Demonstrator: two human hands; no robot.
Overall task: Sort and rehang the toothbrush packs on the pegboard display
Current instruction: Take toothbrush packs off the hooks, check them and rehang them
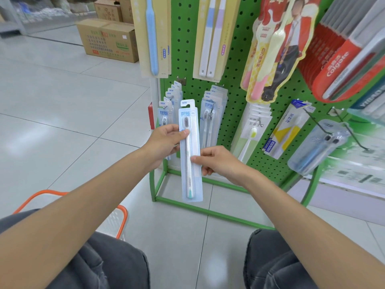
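My left grip [166, 140] and right grip [220, 161] pinch the clear blue plastic toothbrush pack [191, 184]; mis-hung on the green pegboard [235, 90], it may fall.

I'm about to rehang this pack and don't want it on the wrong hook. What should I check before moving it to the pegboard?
1. Grip: left hand and right hand both hold the toothbrush pack: ok.
2. Hang tab clear of fingers: ok.
3. Pack upright, front facing me: ok.
4. Matching row: single-brush packs to its left carry the same NEW tab: ok.
5. Free room on their hook: cannot tell, hidden.
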